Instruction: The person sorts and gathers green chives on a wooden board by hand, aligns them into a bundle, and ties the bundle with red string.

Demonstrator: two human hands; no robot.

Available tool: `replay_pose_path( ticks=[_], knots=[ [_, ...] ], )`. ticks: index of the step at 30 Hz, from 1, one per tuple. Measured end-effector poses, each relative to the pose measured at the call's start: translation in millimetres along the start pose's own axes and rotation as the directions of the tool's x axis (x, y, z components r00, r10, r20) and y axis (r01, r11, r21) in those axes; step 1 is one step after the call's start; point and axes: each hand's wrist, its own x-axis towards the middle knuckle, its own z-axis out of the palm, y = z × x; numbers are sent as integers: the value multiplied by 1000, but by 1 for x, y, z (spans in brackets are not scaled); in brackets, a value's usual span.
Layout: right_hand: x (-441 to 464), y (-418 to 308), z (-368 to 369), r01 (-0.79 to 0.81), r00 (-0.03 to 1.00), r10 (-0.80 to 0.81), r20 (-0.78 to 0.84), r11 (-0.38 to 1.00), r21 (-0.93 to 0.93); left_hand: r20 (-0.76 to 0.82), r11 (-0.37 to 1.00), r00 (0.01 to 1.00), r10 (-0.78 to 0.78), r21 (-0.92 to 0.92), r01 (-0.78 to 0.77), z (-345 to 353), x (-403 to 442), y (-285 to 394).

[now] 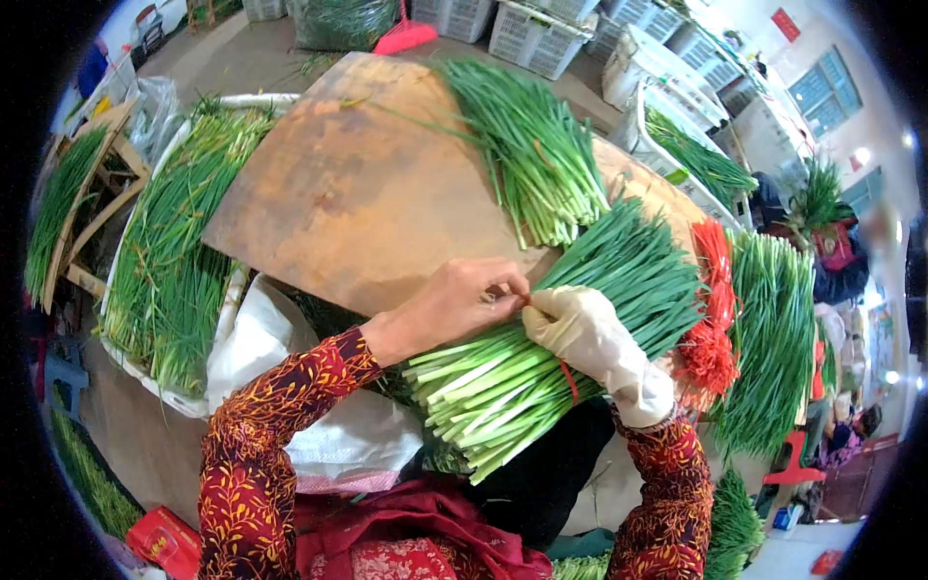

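Note:
A thick bundle of garlic chives (493,391) lies in front of me, pale stems toward my lap and green leaves pointing up and right. A red tie (568,382) runs around it. My left hand (464,302), bare, is closed in a pinch at the upper side of the bundle. Against its fingertips, my right hand (585,338) in a white glove is also pinched, over the top of the bundle. A bit of red tie shows between the two hands. Part of the tie is hidden under the glove.
A wooden board (358,184) carries another pile of chives (532,145). Red ties (713,300) hang in a bunch at the right, beside more chives (768,338). To the left stands a white crate (126,358) of loose chives. Plastic baskets (536,41) line the back.

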Motion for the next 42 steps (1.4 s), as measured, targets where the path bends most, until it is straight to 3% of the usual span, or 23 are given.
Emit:
replay_pose_path(
  ticks=[3, 10, 12, 13, 14, 15, 16, 17, 18, 20, 22, 24, 26, 27, 28, 30, 32, 35, 37, 38, 40, 42],
  knots=[
    [-3, 4, 1, 0, 999, 1, -33, 1000, 24, -23, 986, 995, 93, 144, -89, 0, 0, 1],
    [-1, 3, 3, -13, 1000, 14, -27, 999, 42, 22, 997, 1000, -6, 72, 4, -3, -1, 6],
    [-1, 1, 0, -51, 998, 54, -28, 995, 90, -3, 986, 999, 48, 159, -47, -2, 2, 8],
    [-2, -1, -3, -165, 986, 164, 11, 983, 87, 1, 985, 999, 50, 163, -50, -4, 3, 11],
    [-1, 2, -2, -165, 986, 165, 5, 982, 89, 21, 954, 996, 82, 289, -84, -6, 3, 16],
    [0, 9, 1, -4, 988, 8, -153, 1000, 24, 46, 905, 993, 110, 408, -120, -7, 4, 20],
    [-1, 17, 4, 143, 943, -156, -294, 988, -64, 53, 905, 992, 111, 407, -123, -5, 6, 21],
    [1, 25, 5, 202, 936, -214, -279, 977, -72, 52, 859, 978, 203, 469, -203, -4, 8, 20],
    [5, 33, 2, 278, 949, -271, -159, 960, 25, 58, 802, 954, 295, 528, -280, -2, 10, 20],
    [7, 36, -6, 254, 964, -263, 47, 957, 143, 83, 752, 944, 318, 585, -304, 0, 16, 25],
    [4, 31, -14, 15, 989, -62, 137, 947, 320, 104, 691, 935, 340, 647, -323, 0, 23, 32],
    [3, 29, -19, -122, 990, 70, 123, 862, 491, 71, 788, 965, 254, 563, -249, -4, 31, 42],
    [0, 24, -27, -61, 998, 53, 32, 928, 368, 75, 803, 977, 198, 559, -205, -8, 39, 45],
    [0, 24, -30, 76, 997, -77, -5, 972, 222, 91, 848, 974, 209, 480, -227, -11, 43, 43],
    [-4, 26, -22, 80, 997, -82, 0, 969, 234, 108, 887, 970, 218, 393, -243, -14, 44, 39],
    [-25, 34, 4, 279, 907, -336, -253, 931, -235, 105, 912, 979, 174, 359, -201, -11, 39, 32],
    [-44, 30, 21, 194, 914, -298, -275, 917, -349, 106, 947, 988, 108, 290, -135, -8, 31, 31],
    [-55, 37, 18, 207, 900, -317, -298, 914, -349, 99, 910, 983, 156, 373, -182, 1, 24, 42],
    [-50, 54, 10, 273, 925, -232, -302, 957, 101, 132, 829, 964, 231, 492, -266, 1, 22, 50],
    [-45, 56, 9, 316, 864, -235, -445, 942, 116, 131, 825, 963, 237, 496, -271, 0, 21, 52],
    [-38, 49, -4, 280, 863, -230, -449, 959, 46, 141, 657, 937, 320, 680, -327, -2, 19, 59],
    [-30, 33, -8, 282, 891, -182, -416, 940, 192, 144, 627, 939, 313, 711, -318, -2, 18, 63]
  ],
)
